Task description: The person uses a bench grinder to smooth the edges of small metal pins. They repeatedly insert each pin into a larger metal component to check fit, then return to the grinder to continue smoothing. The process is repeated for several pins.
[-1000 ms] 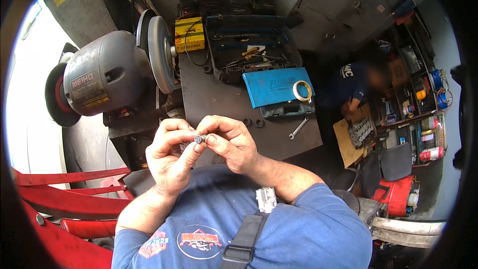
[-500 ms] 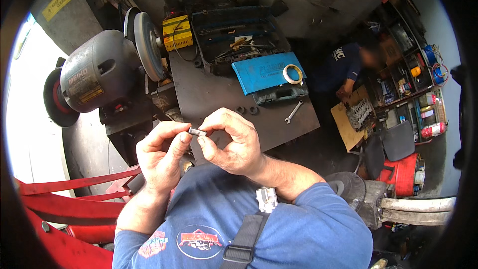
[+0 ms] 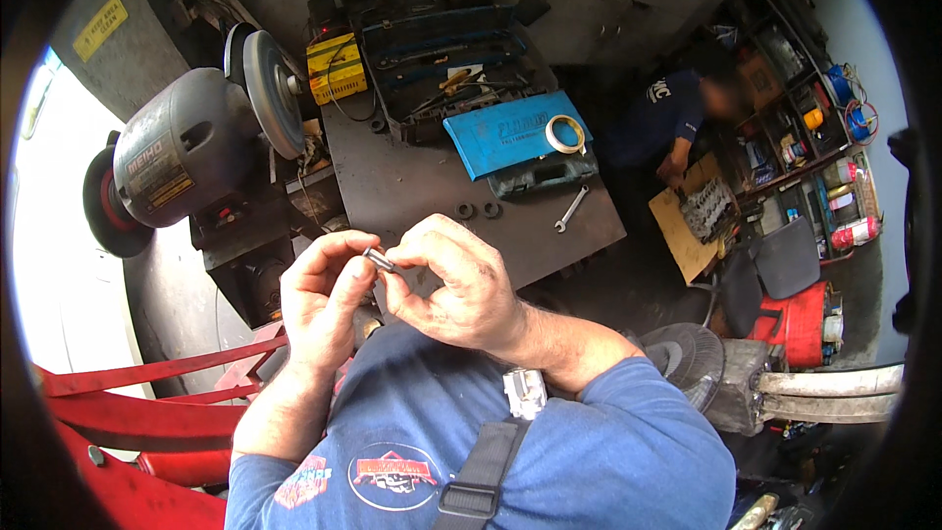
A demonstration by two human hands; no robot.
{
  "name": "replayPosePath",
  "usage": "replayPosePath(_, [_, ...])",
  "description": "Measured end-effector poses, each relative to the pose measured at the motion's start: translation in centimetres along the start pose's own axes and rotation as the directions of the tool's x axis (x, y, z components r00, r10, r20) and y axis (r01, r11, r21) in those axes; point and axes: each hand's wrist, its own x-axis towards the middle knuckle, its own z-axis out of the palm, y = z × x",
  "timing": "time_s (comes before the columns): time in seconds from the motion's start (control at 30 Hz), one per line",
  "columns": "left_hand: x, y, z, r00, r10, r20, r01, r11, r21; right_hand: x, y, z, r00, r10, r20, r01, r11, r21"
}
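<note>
Between the fingertips of both hands, in front of my chest, is a small silvery metal cylinder [image 3: 379, 259], tilted down to the right. My left hand [image 3: 326, 296] pinches its upper left end between thumb and forefinger. At the other end the thumb and forefinger of my right hand [image 3: 453, 285] close on it. Its exact kind is too small to make out. Beyond my hands, on the dark metal table [image 3: 417, 182], lie two dark rings [image 3: 465, 209] and a combination wrench [image 3: 572, 209].
A bench grinder [image 3: 186, 142] stands at the left, near a yellow box [image 3: 336, 69]. On the table are an open tool case [image 3: 402, 103], a blue case [image 3: 510, 132] and a tape roll [image 3: 564, 134]. Red metal arms [image 3: 147, 402] run lower left. Another person [image 3: 662, 118] works by an engine part [image 3: 708, 211] at right.
The metal cylinder has tilted more steeply between my fingers, and my hands have drawn slightly closer together. The view has shifted a little, so the table and tools sit further left.
</note>
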Motion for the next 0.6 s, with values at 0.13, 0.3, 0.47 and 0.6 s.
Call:
replayPosePath(0.13, [-0.4, 0.2, -0.5, 1.0, -0.011, 0.013, 0.01, 0.996, 0.088, -0.3, -0.4, 0.2, 0.995, 0.098, 0.006, -0.098, 0.991, 0.096])
replayPosePath(0.3, [-0.9, 0.3, -0.7, 0.998, 0.026, -0.052, -0.011, 0.962, 0.271, -0.4, 0.4, 0.7, 0.998, -0.065, -0.015, 0.066, 0.997, 0.042])
replayPosePath(0.47, [-2.1, 0.2, -1.2, 0.993, -0.007, -0.116, 0.039, 0.961, 0.275, -0.7, 0.3, 0.8, 0.99, -0.066, 0.124, 0.06, 0.997, 0.052])
replayPosePath(0.6, [-3.4, -0.9, -1.7, 0.981, 0.106, -0.164, -0.064, 0.968, 0.244, -0.6, 0.6, 1.4, 0.984, -0.005, 0.18, -0.032, 0.978, 0.205])
